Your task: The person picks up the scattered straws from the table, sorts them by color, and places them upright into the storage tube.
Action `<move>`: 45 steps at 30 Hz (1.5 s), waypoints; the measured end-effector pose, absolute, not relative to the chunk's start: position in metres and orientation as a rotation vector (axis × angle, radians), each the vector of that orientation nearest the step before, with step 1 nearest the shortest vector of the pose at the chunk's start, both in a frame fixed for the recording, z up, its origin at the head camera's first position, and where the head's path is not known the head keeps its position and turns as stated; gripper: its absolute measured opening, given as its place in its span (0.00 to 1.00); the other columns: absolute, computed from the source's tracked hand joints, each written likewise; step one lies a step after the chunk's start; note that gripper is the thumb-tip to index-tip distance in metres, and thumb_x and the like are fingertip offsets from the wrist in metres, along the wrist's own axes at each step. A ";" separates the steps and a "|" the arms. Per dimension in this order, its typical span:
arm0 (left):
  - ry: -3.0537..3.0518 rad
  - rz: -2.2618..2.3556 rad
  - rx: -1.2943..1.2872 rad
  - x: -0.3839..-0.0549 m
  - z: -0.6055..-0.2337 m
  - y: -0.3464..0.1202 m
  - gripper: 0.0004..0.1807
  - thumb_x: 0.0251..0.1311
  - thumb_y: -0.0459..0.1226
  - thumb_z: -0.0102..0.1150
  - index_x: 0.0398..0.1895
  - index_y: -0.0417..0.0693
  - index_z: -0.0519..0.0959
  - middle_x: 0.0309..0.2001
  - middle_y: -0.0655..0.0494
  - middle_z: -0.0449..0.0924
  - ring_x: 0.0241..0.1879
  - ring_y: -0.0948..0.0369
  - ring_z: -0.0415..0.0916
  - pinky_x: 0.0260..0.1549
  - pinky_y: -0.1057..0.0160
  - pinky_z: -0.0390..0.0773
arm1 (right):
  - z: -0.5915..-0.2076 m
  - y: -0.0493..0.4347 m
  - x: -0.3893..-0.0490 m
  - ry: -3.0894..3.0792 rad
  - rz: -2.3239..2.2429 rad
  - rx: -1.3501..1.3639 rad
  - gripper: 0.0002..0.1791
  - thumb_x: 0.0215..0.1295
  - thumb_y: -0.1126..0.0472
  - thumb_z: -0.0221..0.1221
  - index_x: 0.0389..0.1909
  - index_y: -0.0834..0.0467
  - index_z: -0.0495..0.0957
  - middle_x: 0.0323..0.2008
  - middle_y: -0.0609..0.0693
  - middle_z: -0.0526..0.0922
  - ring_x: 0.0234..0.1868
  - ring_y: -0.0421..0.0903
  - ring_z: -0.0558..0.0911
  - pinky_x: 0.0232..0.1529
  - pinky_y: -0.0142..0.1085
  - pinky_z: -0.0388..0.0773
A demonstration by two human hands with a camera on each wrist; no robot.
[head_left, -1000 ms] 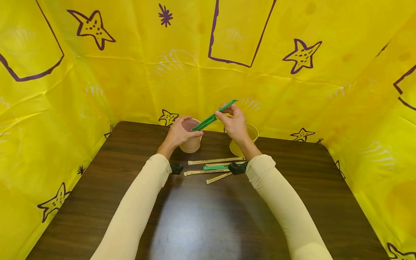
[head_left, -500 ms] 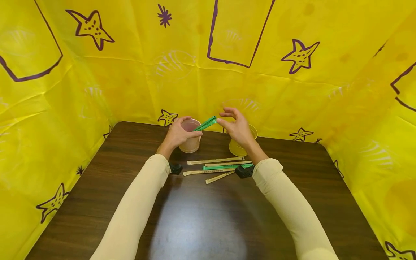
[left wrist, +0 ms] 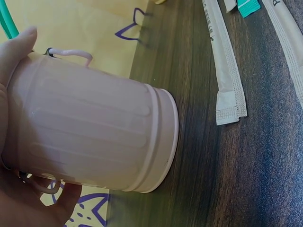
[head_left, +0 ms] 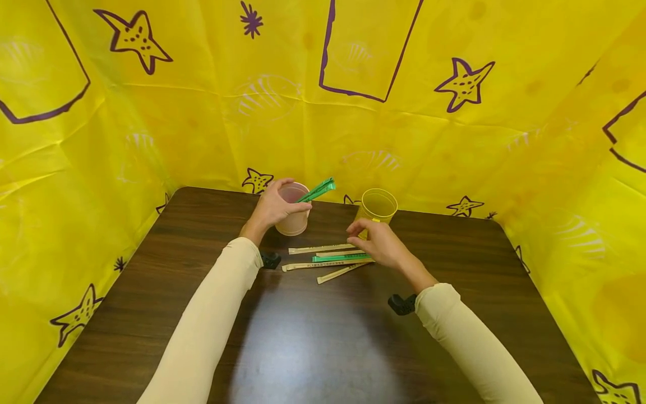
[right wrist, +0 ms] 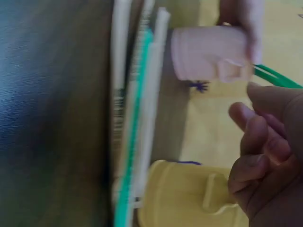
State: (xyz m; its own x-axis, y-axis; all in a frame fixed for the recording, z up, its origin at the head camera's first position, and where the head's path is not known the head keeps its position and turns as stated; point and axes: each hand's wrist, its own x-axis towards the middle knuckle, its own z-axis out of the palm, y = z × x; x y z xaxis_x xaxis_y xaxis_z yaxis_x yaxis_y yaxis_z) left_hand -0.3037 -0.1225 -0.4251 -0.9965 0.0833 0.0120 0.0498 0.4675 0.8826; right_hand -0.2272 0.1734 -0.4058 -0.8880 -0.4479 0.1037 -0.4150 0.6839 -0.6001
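Observation:
My left hand (head_left: 275, 206) grips a small pink bucket (head_left: 292, 225) around its rim at the table's back edge. In the left wrist view this bucket (left wrist: 94, 123) has ribbed sides and small side handles. Green wrapped straws (head_left: 319, 189) lean out of it toward the right. My right hand (head_left: 381, 242) hovers with loosely bent fingers and nothing between them, just in front of a yellow bucket (head_left: 378, 205). Below its fingers lie a green wrapped straw (head_left: 333, 258) and several beige paper-wrapped straws (head_left: 318, 248), their right ends partly hidden by that hand.
The dark wooden table (head_left: 303, 336) reaches toward me, with a bright reflection on its front part. Behind and at both sides hangs a yellow cloth (head_left: 202, 129) with purple starfish drawings. In the right wrist view the yellow bucket (right wrist: 184, 196) shows a side handle.
My right hand has let go of a green straw at the pink bucket, then moved down and right to above the loose straws. My left hand stays on the pink bucket.

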 end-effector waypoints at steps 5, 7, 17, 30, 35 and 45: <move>2.661 1.603 0.113 -0.303 -0.425 -0.122 0.53 0.47 0.56 0.79 0.76 0.55 0.65 0.74 0.46 0.61 0.70 0.44 0.64 0.67 0.39 0.70 | -0.429 0.178 -0.219 2.868 -0.782 -0.781 0.06 0.69 0.59 0.66 0.43 0.56 0.85 0.43 0.50 0.88 0.46 0.49 0.85 0.50 0.46 0.82; 2.652 1.603 0.117 -0.302 -0.425 -0.121 0.53 0.47 0.56 0.79 0.76 0.55 0.64 0.75 0.46 0.61 0.71 0.44 0.64 0.67 0.39 0.69 | -0.437 0.182 -0.216 2.895 -0.714 -0.786 0.05 0.68 0.59 0.66 0.41 0.56 0.85 0.42 0.50 0.88 0.47 0.50 0.86 0.49 0.48 0.83; 2.644 1.611 0.101 -0.304 -0.426 -0.122 0.52 0.47 0.57 0.79 0.76 0.57 0.65 0.74 0.48 0.61 0.70 0.45 0.64 0.67 0.39 0.69 | -0.467 0.189 -0.217 2.885 -0.678 -0.817 0.10 0.71 0.59 0.63 0.47 0.58 0.85 0.47 0.54 0.84 0.51 0.54 0.84 0.56 0.50 0.81; 2.653 1.600 0.100 -0.303 -0.425 -0.123 0.52 0.48 0.57 0.79 0.76 0.58 0.64 0.75 0.48 0.60 0.71 0.44 0.63 0.68 0.39 0.68 | -0.471 0.181 -0.215 2.919 -0.655 -0.773 0.09 0.71 0.60 0.63 0.46 0.57 0.86 0.45 0.54 0.82 0.49 0.54 0.82 0.54 0.50 0.81; 2.655 1.585 0.099 -0.303 -0.425 -0.124 0.53 0.48 0.58 0.78 0.77 0.58 0.64 0.76 0.47 0.59 0.72 0.43 0.62 0.68 0.38 0.68 | -0.469 0.181 -0.213 2.922 -0.658 -0.807 0.06 0.70 0.60 0.64 0.43 0.56 0.85 0.45 0.53 0.83 0.49 0.52 0.82 0.54 0.49 0.81; 2.653 1.595 0.109 -0.303 -0.426 -0.123 0.52 0.49 0.57 0.78 0.76 0.57 0.64 0.75 0.47 0.60 0.71 0.44 0.63 0.67 0.38 0.69 | -0.437 0.185 -0.220 2.937 -0.942 -0.832 0.06 0.74 0.65 0.58 0.48 0.61 0.79 0.44 0.53 0.82 0.40 0.47 0.79 0.44 0.41 0.78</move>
